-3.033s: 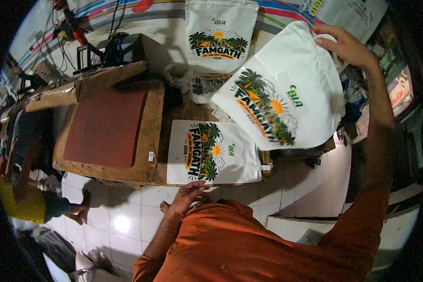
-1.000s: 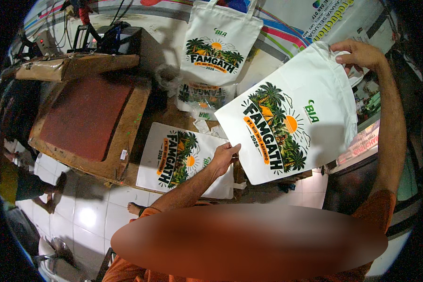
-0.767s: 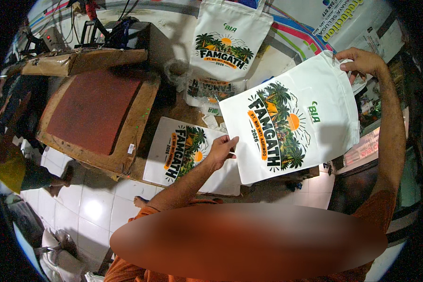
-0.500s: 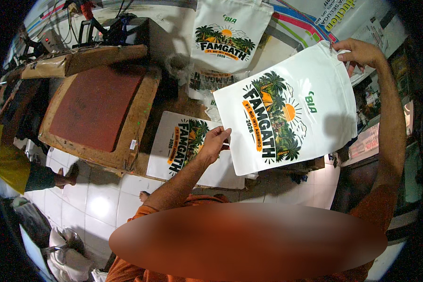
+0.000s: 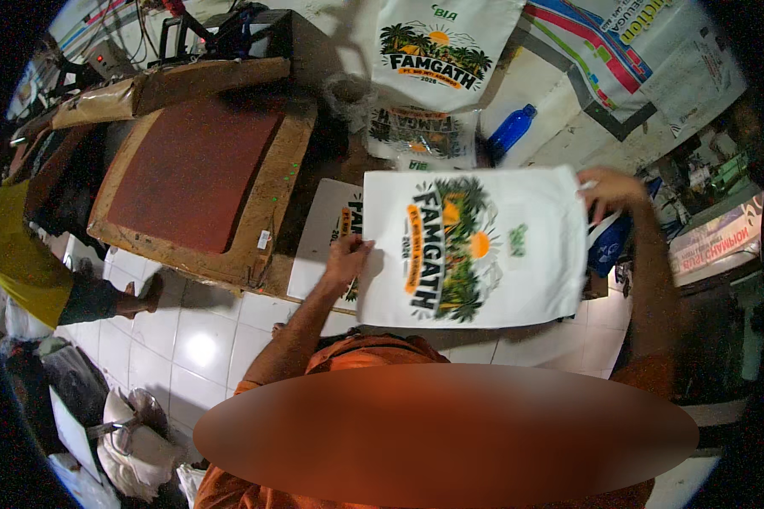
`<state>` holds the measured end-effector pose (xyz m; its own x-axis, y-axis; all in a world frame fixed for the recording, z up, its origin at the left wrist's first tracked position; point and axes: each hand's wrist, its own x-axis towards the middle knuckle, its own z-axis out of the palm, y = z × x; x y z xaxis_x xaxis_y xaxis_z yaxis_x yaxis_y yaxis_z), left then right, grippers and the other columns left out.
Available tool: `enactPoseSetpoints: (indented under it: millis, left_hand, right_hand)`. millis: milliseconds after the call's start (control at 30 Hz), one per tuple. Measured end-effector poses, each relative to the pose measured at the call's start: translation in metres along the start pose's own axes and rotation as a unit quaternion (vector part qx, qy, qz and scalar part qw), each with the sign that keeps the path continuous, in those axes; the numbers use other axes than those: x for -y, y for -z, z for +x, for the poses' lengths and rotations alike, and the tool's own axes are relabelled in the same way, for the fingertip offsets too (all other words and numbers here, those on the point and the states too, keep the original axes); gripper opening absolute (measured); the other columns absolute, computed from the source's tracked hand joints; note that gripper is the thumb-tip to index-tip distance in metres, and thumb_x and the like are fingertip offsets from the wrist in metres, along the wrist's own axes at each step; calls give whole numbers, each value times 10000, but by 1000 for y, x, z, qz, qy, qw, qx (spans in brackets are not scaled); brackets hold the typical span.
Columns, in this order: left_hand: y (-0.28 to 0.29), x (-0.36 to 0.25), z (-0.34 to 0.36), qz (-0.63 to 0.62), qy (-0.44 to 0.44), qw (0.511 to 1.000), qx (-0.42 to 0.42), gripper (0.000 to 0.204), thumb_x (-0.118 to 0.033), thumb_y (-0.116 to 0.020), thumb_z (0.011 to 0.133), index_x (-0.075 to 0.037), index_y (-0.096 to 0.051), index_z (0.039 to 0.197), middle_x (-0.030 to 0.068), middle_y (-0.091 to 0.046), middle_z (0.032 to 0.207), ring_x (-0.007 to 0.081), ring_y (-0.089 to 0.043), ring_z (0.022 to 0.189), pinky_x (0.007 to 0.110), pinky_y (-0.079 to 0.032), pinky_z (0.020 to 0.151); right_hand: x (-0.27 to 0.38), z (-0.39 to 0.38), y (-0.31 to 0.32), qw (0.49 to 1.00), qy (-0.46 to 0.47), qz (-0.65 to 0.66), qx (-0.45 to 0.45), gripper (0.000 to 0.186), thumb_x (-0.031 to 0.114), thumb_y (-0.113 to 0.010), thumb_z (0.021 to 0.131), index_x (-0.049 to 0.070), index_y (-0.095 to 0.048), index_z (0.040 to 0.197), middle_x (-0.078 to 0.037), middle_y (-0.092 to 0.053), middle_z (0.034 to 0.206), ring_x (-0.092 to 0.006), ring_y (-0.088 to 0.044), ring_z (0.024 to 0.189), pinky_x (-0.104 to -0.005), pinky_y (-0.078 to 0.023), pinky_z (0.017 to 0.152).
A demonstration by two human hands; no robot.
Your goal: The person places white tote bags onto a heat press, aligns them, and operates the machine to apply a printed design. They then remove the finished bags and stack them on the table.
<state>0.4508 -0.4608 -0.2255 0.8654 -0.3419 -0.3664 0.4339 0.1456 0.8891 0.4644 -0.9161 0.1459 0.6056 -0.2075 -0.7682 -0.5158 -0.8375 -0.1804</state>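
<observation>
A white cloth bag (image 5: pixel 530 297) with a colourful palm-and-sun print lies nearly level in front of me, its print turned sideways. My left hand (image 5: pixel 345 261) pinches its left edge. At the opposite edge, my right hand (image 5: pixel 613 195) is closed on the bag's corner, somewhat blurred by motion. Partly covered by this bag, another white printed sheet or bag (image 5: pixel 312 250) rests on the table below. Farther back lies a similar white bag (image 5: pixel 450 55) with the same print, and beside it a printed piece in clear plastic (image 5: pixel 420 136).
A heat press with a reddish-brown pad (image 5: pixel 199 174) and a raised, paper-wrapped upper plate (image 5: pixel 170 93) stands at left. A blue bottle (image 5: pixel 511 131) lies behind the bag. A person in yellow (image 5: pixel 27 246) is at far left. White fabric (image 5: pixel 136 450) is heaped at lower left.
The bag has come down and leftward, turning from a tilt to nearly square. My right hand has lowered with its corner. The blue bottle has come into sight.
</observation>
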Motion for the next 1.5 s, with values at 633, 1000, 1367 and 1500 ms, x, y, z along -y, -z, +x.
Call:
enactPoseSetpoints:
  millis: [633, 1000, 1367, 1500]
  left_hand:
    - [115, 75, 64, 506, -184, 796, -277, 444, -150, -596, 958, -23, -512, 1375, 268, -598, 1264, 449, -568, 1164, 523, -462, 966]
    - [147, 127, -233, 479, -78, 815, -315, 453, -57, -641, 842, -30, -564, 1288, 221, -597, 1091, 420, -570, 1031, 491, -485, 911]
    - [179, 225, -495, 333, 359, 312, -814, 609, -204, -651, 847, -68, -494, 1420, 191, -433, 1485, 381, -350, 1398, 518, -286, 1148]
    - [160, 274, -526, 99, 468, 495, -726, 672, -410, -559, 949, -129, -388, 1535, 183, -293, 1613, 410, -218, 1493, 583, -234, 1178]
  right_hand:
    - [-81, 231, -274, 940, 63, 245, -230, 439, 267, -802, 819, -14, -628, 1108, -134, -701, 828, -209, -693, 676, -392, -552, 584]
    - [96, 173, -366, 789, 351, 82, -498, 195, 71, -666, 843, 54, -656, 1037, -133, -660, 1043, -360, -561, 1056, -474, -430, 915]
    - [250, 118, -466, 770, 612, -22, 179, 156, 108, -660, 930, 18, -724, 1040, -136, -723, 974, -259, -720, 878, -358, -567, 753]
    - [290, 117, -473, 782, 606, -55, 132, 146, 86, -641, 934, 5, -719, 1026, -144, -724, 948, -248, -719, 857, -371, -563, 770]
